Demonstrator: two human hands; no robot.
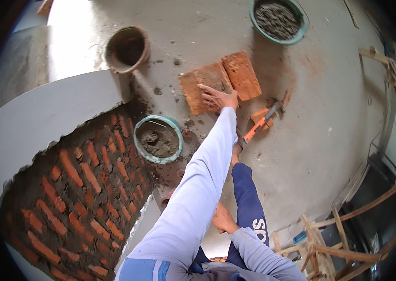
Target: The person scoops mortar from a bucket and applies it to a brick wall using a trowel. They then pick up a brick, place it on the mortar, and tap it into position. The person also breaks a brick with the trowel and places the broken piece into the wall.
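At twelve o'clock the left hand [219, 98], fingers spread, rests on a clay brick [203, 77], apparently positioning it, next calling for an edge grip; the right hand [225, 219], at five, has fingers I cannot judge.

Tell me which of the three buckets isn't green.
The brown bucket, farthest left of the three; the lower green bucket, beside the exposed brickwork, and the upper green bucket, at the picture's top edge, both hold grey mix.

Grey floor [319, 145], exposed brick wall [89, 177], bright light patch [70, 44]
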